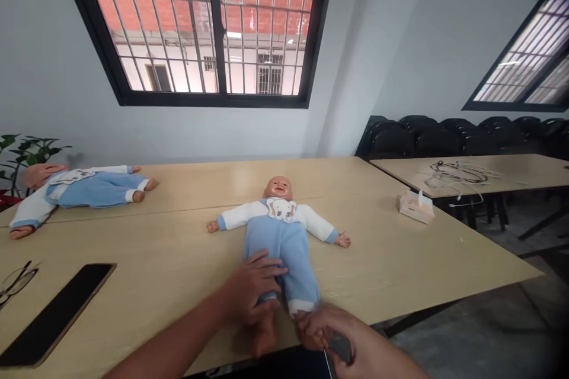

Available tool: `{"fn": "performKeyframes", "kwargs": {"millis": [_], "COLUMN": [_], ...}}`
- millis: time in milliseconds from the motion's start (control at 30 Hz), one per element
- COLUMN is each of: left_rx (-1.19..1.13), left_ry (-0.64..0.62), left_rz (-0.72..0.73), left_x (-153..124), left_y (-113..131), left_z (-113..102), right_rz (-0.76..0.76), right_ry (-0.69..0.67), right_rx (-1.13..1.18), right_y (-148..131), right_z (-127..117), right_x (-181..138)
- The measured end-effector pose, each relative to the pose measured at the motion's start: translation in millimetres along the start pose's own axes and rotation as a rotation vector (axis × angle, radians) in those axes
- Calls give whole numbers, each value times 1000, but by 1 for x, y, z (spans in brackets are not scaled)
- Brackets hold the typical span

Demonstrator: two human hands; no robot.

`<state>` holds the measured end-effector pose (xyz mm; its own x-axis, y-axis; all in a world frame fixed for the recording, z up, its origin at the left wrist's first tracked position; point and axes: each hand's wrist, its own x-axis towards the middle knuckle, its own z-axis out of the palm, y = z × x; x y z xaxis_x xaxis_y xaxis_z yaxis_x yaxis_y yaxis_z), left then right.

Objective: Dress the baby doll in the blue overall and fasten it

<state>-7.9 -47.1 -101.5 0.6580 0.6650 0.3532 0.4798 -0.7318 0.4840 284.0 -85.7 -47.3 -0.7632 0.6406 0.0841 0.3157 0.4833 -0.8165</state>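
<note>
A baby doll point(278, 225) in a blue and white romper lies on its back in the middle of the wooden table point(391, 260), arms spread, feet toward me. My left hand point(253, 290) is wrapped round the doll's left-side leg near the table's front edge. My right hand point(329, 331) is closed at the doll's other foot, pinching it, with a small dark object under the palm that I cannot make out.
A second dressed doll point(80, 189) lies at the far left. A black tablet point(53, 314) and glasses point(15, 281) lie at the near left. A tissue box point(415, 206) sits at the right. Cables point(457, 173) cover another table; black chairs point(444, 136) line the wall.
</note>
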Motion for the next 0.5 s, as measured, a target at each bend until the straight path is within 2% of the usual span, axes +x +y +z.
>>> {"fn": "performKeyframes", "kwargs": {"millis": [133, 233, 333, 433, 500], "left_rx": [-58, -131, -126, -38, -81], "left_ry": [100, 156, 266, 381, 379], "left_rz": [-163, -141, -137, -283, -419], "left_x": [10, 18, 32, 53, 69], "left_y": [27, 24, -7, -61, -101], "left_z": [23, 15, -12, -43, -59], "right_rz": [-12, -41, -57, -69, -106], "right_ry": [19, 4, -27, -101, -131], "right_rx": [-40, -77, -105, -114, -119], "right_y": [5, 7, 4, -2, -5], "right_z": [3, 9, 8, -3, -14], "right_x": [-5, -2, 1, 3, 12]}}
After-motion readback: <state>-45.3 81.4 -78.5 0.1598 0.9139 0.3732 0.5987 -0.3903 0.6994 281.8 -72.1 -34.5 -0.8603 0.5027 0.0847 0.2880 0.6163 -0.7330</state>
